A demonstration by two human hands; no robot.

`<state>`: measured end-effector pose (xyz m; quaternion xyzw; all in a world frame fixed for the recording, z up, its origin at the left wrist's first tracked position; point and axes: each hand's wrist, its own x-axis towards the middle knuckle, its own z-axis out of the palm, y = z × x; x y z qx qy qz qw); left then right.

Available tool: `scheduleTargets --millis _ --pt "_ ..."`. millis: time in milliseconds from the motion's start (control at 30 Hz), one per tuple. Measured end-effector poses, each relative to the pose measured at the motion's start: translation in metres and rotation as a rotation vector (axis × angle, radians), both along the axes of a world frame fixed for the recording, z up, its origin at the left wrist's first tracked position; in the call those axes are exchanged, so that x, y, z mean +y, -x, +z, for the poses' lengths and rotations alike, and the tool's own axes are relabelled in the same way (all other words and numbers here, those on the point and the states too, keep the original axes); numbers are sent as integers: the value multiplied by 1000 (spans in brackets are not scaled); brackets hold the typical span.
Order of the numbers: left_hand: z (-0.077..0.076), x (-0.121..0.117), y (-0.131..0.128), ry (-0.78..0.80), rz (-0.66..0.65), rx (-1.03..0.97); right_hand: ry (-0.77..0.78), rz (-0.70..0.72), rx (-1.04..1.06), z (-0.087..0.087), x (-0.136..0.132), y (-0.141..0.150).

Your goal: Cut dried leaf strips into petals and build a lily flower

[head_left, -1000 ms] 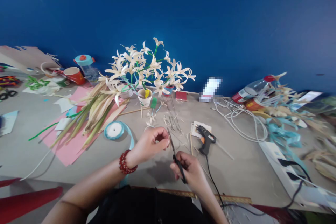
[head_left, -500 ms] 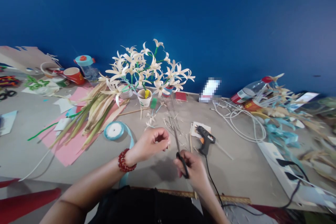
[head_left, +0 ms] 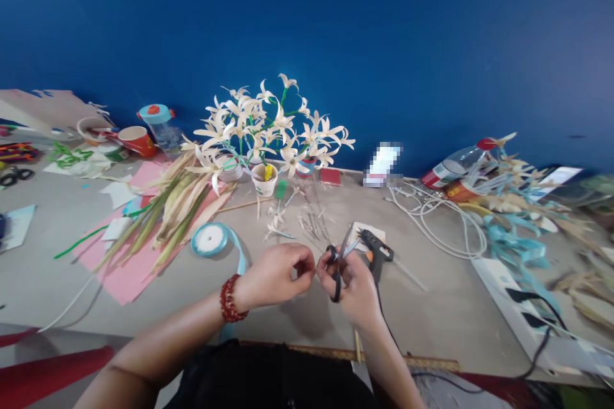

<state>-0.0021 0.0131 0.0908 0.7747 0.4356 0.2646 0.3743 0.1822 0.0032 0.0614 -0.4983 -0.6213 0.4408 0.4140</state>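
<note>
My right hand point(head_left: 352, 287) is closed around black-handled scissors point(head_left: 337, 271), whose blades point up and to the right. Close beside it, my left hand point(head_left: 281, 273) is pinched, thumb against fingertips; whatever lies in that pinch is too small to make out. A red bead bracelet circles the left wrist. Just beyond the hands lie small pale flowers point(head_left: 275, 229) and several thin wire pieces point(head_left: 311, 225). A roll of light blue ribbon point(head_left: 210, 239) rests left of my left hand, its loose end trailing toward me. The black glue gun point(head_left: 378, 252) lies right of the scissors.
Pale husk flowers point(head_left: 259, 118) stand in cups at the back. Dried corn husks point(head_left: 173, 211) lie over pink paper point(head_left: 127, 278) on the left. To the right are a coiled white cable point(head_left: 432, 223), a power strip point(head_left: 508, 313) and a tilted plastic bottle point(head_left: 455, 163).
My right hand has moved up and turned, swinging the scissors so the blades now open out to the right. Both hands are closer together, and the left fingers have shifted slightly right and down.
</note>
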Motion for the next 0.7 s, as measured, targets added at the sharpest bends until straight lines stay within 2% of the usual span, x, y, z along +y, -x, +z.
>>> scheduleTargets --millis 167,367,533,700 --pt "-2 1 0 28 38 -61 27 -16 25 -2 -1 0" --pt "0 0 0 97 66 -158 67 -26 160 8 -3 4" --pt "0 -2 -2 121 67 -188 60 -28 82 10 -3 6" --pt "-6 2 4 231 230 -387 98 -88 213 11 -5 6"
